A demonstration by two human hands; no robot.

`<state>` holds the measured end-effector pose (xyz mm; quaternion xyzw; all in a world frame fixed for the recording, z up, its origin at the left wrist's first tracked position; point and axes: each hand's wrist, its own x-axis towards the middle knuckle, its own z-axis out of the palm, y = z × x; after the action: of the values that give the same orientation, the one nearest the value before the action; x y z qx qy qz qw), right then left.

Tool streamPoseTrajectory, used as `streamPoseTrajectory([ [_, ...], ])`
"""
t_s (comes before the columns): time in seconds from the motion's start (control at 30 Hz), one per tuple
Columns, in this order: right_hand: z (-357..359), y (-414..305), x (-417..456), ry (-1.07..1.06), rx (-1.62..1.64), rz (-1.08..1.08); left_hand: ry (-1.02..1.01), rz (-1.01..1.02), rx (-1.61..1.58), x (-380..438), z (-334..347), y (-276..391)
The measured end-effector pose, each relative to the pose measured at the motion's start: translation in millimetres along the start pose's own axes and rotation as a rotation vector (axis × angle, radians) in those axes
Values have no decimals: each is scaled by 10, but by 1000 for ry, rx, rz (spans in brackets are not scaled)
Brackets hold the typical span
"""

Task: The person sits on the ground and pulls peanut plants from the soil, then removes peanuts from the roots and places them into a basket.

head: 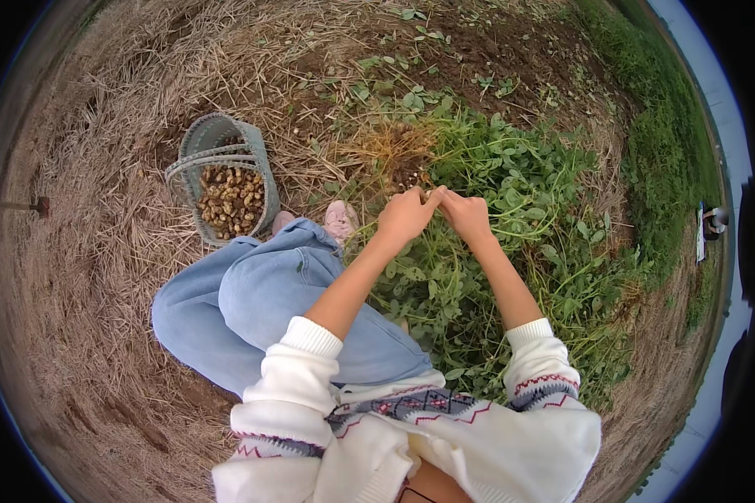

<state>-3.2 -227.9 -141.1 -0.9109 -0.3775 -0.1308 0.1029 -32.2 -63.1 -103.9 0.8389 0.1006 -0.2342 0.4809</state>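
Note:
My left hand (409, 212) and my right hand (469, 217) meet at the fingertips over a heap of uprooted peanut plants (516, 182). Both hands are closed in a pinch at the root end of a plant. The exact part between the fingers is mostly hidden; a small pale bit shows there. Just beyond my hands lie tangled tan roots (397, 148) with soil on them. Green leafy stems spread beneath my wrists and out to the right. To the left stands a grey-green woven basket (267, 179) with arched handles, holding many soil-covered peanuts (231, 200) in their shells.
My bent legs in blue jeans (277, 283) and a pink shoe (341, 221) are between the basket and the plants. Dry straw (100, 264) covers the ground. Loose leaves lie on bare soil (509, 56) ahead. A long-handled tool (41, 206) lies far left; another person (715, 223) is far right.

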Motion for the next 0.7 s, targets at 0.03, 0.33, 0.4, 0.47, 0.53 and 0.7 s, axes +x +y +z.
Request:
streamPoseTrajectory([
  [0.03, -4, -17, 14, -4, 3, -12, 12, 31, 64, -8, 4, -12],
  [0.33, -11, -5, -16, -8, 94, -160, 120, 651, 620, -156, -41, -150],
  [0.4, 13, -54, 21, 2, 117, -181, 97, 642, 665, -216, -119, -135],
  [0.47, 65, -44, 43, -21, 80, -108, -18, 665, 651, -351, -191, -90],
  [0.53, 160, 273, -51, -84, -41, 79, -240, 745, 564, -746, -230, 157],
  [0.7, -75, 374, 37, -32, 331, 269, -52, 452, 248, -1344, -1086, 1],
])
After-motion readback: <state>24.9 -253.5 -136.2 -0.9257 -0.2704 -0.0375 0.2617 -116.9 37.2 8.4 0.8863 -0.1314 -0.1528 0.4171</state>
